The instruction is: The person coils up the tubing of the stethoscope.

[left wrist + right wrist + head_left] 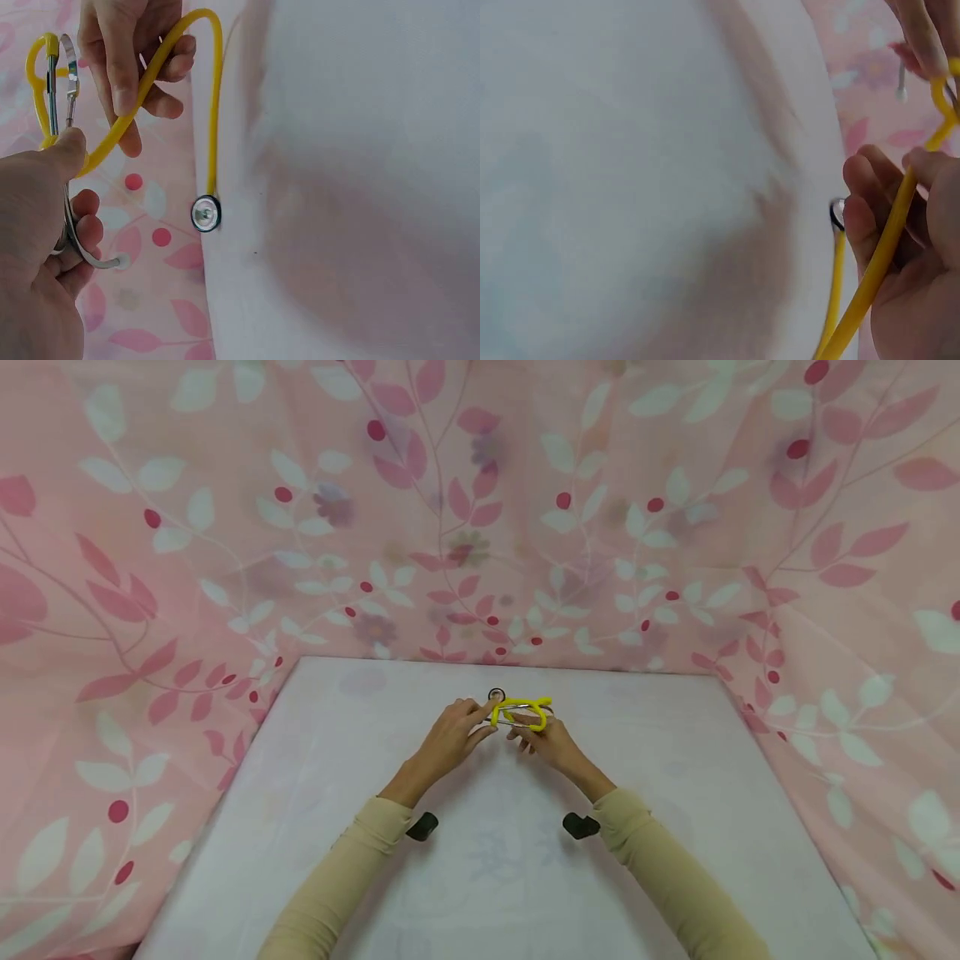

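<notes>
A stethoscope with a yellow tube (215, 112) and metal ear tubes (70, 217) is held between both hands over the far part of the table. My left hand (450, 733) pinches it where the yellow fork meets the metal; a pale ear tip (123, 260) sticks out below its fingers. On the other side, my right hand (557, 747) holds the yellow tube, the thumb (928, 166) lying against it and the fingers loosely bent behind. From there the tube loops away to the round, dark-rimmed chest piece (205, 214), which hangs free of both hands.
The white-covered table (480, 893) ends in a straight far edge just beyond the hands. Pink floral cloth (480, 527) encloses the back and both sides. Dark wrist devices (422, 827) show beneath the sleeves.
</notes>
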Motion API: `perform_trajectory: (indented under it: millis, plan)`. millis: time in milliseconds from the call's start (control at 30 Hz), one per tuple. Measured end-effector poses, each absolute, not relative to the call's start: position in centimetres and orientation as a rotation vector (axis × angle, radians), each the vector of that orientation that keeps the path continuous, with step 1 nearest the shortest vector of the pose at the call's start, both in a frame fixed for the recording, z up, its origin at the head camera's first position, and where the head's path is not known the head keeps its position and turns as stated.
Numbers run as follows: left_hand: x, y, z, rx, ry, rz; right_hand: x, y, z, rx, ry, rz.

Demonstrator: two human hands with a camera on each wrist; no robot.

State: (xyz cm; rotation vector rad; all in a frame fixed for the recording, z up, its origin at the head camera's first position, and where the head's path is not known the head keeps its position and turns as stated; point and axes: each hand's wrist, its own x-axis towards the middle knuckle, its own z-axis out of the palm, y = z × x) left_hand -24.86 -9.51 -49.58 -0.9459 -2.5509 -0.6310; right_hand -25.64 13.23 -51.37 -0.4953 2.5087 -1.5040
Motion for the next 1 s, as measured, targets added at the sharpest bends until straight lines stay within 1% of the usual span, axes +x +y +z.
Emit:
perform_trajectory:
  millis: [200, 300, 433, 600, 833, 1000]
  plan:
    - [-25.1, -9.7, -50.2, -0.854, -2.608, -0.582, -24.5, 12.1, -51.9, -0.527, 2.558, -1.401]
    - [-25.2, -9.8, -50.3, -0.854, -2.629, -0.581, -24.1, 12.1, -51.7, -0.527, 2.579, -1.336]
    - [-25.4, -9.7, -50.3, -0.885, -2.651, -0.645, -23.6, 12.3, -51.3, -0.528, 2.614, -1.297]
    - [-25.8, -9.8, -50.4, -0.871, -2.684, -0.676, -23.2, 12.2, -50.7, -0.601, 2.688, -1.264]
    - [-25.6, -9.4, -50.5, -0.824, -2.722, -0.546, -22.3, 11.7, -49.8, -0.623, 2.794, -1.176]
    - [-25.9, -9.1, -50.6, -0.789, -2.739, -0.457, -21.8, 11.7, -48.4, -0.732, 2.849, -1.091]
